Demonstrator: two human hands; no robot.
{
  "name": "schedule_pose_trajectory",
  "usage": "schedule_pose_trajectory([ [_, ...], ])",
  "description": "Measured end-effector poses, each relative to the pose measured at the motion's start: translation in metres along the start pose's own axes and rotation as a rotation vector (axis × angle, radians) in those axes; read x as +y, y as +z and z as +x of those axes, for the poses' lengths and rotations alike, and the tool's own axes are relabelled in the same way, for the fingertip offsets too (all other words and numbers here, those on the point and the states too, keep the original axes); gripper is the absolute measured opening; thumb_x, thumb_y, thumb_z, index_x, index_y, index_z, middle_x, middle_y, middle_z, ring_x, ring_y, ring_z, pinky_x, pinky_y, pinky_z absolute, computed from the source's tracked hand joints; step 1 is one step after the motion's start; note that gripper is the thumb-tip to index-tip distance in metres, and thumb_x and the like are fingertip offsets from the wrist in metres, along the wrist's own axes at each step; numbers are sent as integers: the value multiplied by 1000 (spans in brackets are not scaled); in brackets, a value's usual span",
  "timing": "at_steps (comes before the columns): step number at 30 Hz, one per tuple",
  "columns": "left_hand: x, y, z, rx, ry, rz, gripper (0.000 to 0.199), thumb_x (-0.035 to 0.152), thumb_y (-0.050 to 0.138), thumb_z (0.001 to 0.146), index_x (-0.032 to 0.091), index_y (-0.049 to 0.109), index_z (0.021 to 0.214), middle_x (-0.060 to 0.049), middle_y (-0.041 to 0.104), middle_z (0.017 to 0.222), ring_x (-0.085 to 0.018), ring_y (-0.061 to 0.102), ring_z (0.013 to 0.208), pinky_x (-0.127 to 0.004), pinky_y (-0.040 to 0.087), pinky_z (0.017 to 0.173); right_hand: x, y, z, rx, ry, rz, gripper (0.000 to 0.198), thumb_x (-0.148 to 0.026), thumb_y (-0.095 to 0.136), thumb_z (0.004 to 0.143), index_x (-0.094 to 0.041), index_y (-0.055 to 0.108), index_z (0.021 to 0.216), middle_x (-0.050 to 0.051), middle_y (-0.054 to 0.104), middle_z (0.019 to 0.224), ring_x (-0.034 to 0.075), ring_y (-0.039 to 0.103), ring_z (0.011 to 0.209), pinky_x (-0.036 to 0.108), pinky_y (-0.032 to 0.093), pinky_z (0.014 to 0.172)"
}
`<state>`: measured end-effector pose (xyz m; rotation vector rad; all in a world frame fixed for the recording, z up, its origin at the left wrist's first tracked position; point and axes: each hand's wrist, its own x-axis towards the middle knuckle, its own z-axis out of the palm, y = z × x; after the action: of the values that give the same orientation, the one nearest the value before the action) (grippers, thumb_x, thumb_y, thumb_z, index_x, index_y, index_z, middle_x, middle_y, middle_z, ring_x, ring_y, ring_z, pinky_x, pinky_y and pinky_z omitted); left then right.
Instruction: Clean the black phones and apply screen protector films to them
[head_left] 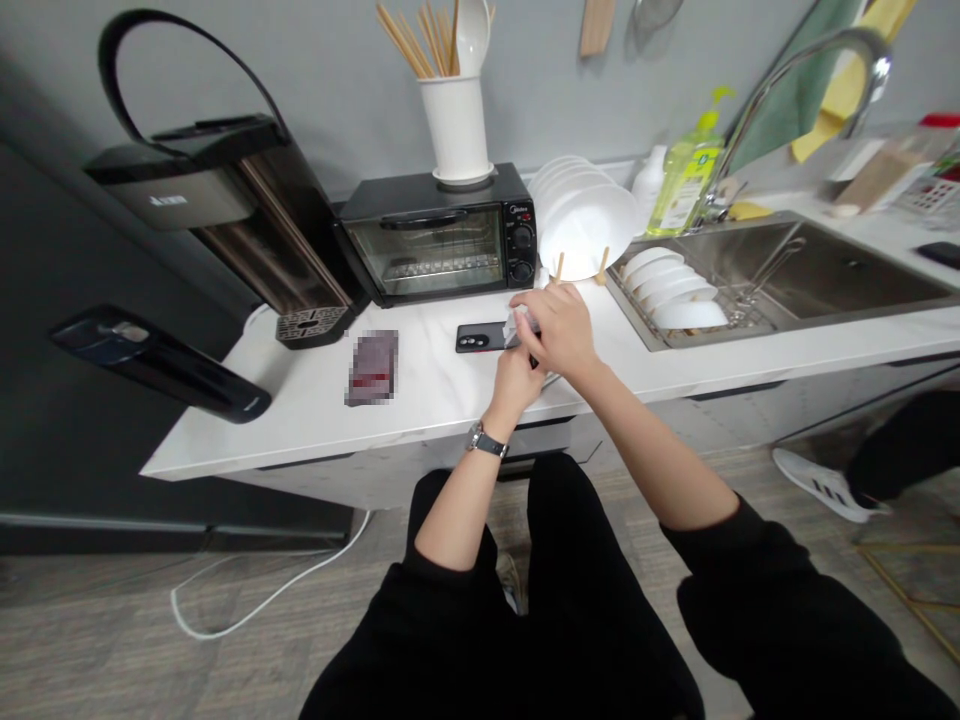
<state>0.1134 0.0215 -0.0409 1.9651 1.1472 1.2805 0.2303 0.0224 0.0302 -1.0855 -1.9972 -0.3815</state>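
My left hand (517,378), with a watch (487,440) on its wrist, is closed near the counter's front part. Just above and to the right of it, my right hand (561,325) curls over with bent fingers. A crumpled white piece like tissue (512,327) sticks out from under the right hand's fingers. Between the hands a small dark thing (534,358) shows, mostly covered; I cannot tell its kind. A dark phone (476,338) lies camera side up on the counter beside the hands, its right end hidden behind them.
Behind stands a toaster oven (442,250) bearing a white utensil holder (457,130). Left are a water dispenser (240,220), a dark bottle (165,365) and a blurred-out item (373,367). Plates (589,225), a soap bottle (684,180) and a sink (832,270) with bowls are right.
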Motion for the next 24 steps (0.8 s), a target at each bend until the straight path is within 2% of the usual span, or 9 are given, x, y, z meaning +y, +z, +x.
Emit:
schedule_pose_trajectory([
  [4,3,-2,-3,-7,-3,42,4,22,74,91,21,71,93,-10,78,88,-28,75,84,-36,55,78,3,-1,7,128,421,43,40,-37,41,104,-24,58,70,7,62,70,25,56,74,39,39,71],
  [5,4,-2,-3,-3,-3,42,5,24,74,92,22,70,90,-9,78,88,-28,75,83,-36,54,77,3,-2,9,129,512,55,42,-39,42,104,-24,56,67,6,59,65,24,55,69,38,37,68],
  [7,5,-2,-4,3,6,53,8,25,74,92,23,69,87,-9,77,87,-29,75,82,-35,53,76,4,-4,10,97,589,72,44,-41,45,103,-24,54,64,5,56,61,23,54,65,37,36,66],
  [10,6,-1,-5,-13,17,104,5,24,74,92,22,70,89,-9,78,86,-29,75,82,-35,53,76,5,-9,7,74,459,103,44,-39,40,106,-24,54,67,7,61,71,24,58,72,39,40,72],
  [14,8,-1,-7,-53,1,154,8,28,73,93,20,73,96,-10,78,84,-29,75,81,-35,54,77,3,-14,-3,113,289,160,46,-39,31,110,-24,60,77,8,64,85,26,60,88,43,44,84],
  [19,4,0,-8,-58,71,146,34,17,68,92,18,69,126,-12,78,104,-30,75,100,-37,56,88,-9,-15,-13,19,87,135,35,-34,39,107,-27,69,90,6,68,93,28,57,98,49,42,96],
  [22,0,3,-8,-23,89,156,36,13,65,94,19,67,130,-13,76,116,-29,72,108,-37,55,94,-11,-12,-21,-20,-36,92,26,-32,46,103,-32,72,103,4,69,103,28,58,103,51,40,104],
  [24,0,5,-8,-22,63,154,33,14,64,94,20,68,127,-12,77,112,-28,73,103,-37,55,91,-10,-10,-25,13,-47,78,28,-32,47,102,-33,69,118,5,68,111,29,58,108,52,38,109],
])
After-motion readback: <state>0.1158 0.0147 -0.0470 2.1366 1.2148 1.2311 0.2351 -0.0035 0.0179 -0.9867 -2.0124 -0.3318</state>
